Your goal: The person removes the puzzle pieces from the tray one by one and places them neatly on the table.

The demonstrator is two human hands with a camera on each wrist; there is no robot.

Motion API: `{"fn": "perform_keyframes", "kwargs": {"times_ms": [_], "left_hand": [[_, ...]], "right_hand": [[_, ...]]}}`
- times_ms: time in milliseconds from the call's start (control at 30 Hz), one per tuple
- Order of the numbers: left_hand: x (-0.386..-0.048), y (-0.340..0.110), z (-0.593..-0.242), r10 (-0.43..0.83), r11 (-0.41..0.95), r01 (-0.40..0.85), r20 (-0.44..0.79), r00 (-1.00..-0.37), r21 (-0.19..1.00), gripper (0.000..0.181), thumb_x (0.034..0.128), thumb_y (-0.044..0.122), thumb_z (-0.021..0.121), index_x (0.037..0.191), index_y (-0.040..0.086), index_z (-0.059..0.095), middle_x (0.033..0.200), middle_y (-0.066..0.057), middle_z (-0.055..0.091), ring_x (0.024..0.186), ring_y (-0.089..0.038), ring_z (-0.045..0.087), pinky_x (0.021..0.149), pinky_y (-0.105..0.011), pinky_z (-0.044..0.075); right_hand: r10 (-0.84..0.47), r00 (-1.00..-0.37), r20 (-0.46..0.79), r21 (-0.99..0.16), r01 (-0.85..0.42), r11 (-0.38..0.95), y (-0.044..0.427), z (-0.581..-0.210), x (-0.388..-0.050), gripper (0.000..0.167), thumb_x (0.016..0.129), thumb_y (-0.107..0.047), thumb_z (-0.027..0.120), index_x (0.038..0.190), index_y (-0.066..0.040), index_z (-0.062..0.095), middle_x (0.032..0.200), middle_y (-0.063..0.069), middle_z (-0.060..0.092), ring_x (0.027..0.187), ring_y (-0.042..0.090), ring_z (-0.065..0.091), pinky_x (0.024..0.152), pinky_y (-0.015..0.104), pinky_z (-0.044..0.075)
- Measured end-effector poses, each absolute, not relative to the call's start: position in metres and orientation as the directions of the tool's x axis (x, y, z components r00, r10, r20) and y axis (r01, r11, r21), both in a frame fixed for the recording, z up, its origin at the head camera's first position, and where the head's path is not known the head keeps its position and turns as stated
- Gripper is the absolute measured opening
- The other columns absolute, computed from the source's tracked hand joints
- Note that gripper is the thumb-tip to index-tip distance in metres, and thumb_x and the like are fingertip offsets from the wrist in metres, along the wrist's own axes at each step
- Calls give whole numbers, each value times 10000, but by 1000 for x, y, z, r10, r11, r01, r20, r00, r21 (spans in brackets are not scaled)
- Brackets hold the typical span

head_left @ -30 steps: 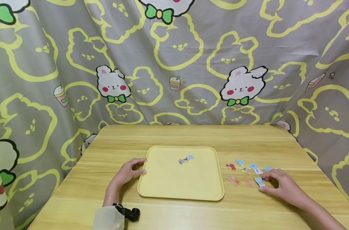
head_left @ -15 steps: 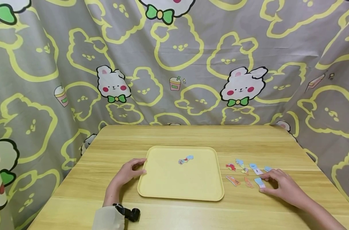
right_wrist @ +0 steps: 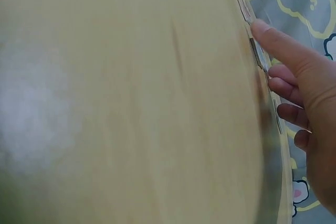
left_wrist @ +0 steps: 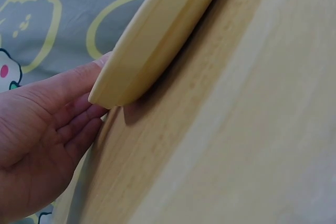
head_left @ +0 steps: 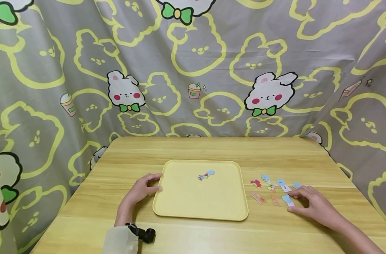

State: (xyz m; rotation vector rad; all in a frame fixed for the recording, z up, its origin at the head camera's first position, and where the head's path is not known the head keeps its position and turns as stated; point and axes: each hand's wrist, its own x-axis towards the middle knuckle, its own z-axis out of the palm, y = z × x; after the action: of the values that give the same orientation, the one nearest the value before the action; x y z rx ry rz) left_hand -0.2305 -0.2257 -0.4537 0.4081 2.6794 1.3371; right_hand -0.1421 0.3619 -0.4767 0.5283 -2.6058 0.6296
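Note:
On the left, my left hand [head_left: 141,190] holds the near-left edge of a pale yellow tray [head_left: 180,204]; in the left wrist view the thumb lies on the rim, with the other fingers lower beside it. Two small printed puzzle pieces [head_left: 206,175] lie end to end on the tray's upper part. Right of the tray, my right hand [head_left: 313,204] has thumb and forefinger at opposite edges of a blue and pink puzzle piece [head_left: 288,200] on the table. Seen from the right wrist, this piece [right_wrist: 257,53] is nearly edge-on between thumb and fingers.
Several loose puzzle pieces surround it: a red one [head_left: 255,183], a light blue one [head_left: 265,179], a blue and white one [head_left: 283,186], an orange one [head_left: 258,198]. They lie on a wooden table [head_left: 186,236]. A patterned grey curtain [head_left: 212,134] borders the back and sides.
The blue and pink piece has turned slightly between the right thumb and forefinger. Both hands and the tray stay in place; the head view has shifted a little.

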Motion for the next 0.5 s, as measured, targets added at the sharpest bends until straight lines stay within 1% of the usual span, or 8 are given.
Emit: {"fn": "perform_keyframes", "kwargs": {"times_ms": [233, 400, 500], "left_hand": [[-230, -226, -454, 292, 583, 197, 23, -956, 789, 524, 893, 222, 719, 1363, 45, 569, 1387, -189, 561, 1318, -379, 501, 1113, -537, 394], [-230, -226, -454, 286, 582, 194, 25, -958, 790, 523, 893, 223, 719, 1364, 49, 569, 1387, -187, 563, 1313, -376, 507, 1113, -535, 396], [-231, -226, -455, 292, 580, 198, 25, -956, 790, 526, 893, 227, 719, 1364, 48, 568, 1384, -184, 565, 1310, -373, 510, 1113, -534, 396]], "right_hand": [[-204, -887, 413, -466, -399, 790, 357, -470, -142, 376, 680, -208, 884, 1015, -197, 713, 898, -119, 615, 841, -80, 465, 729, 55, 349], [-190, -899, 395, -515, -388, 765, 344, -467, -147, 343, 733, -191, 851, 1044, -163, 711, 922, -80, 626, 826, -60, 473, 705, 77, 385], [-195, -905, 378, -549, -389, 740, 335, -467, -151, 339, 751, -194, 841, 1060, -154, 709, 919, -67, 618, 818, -29, 472, 679, 117, 403]]}}
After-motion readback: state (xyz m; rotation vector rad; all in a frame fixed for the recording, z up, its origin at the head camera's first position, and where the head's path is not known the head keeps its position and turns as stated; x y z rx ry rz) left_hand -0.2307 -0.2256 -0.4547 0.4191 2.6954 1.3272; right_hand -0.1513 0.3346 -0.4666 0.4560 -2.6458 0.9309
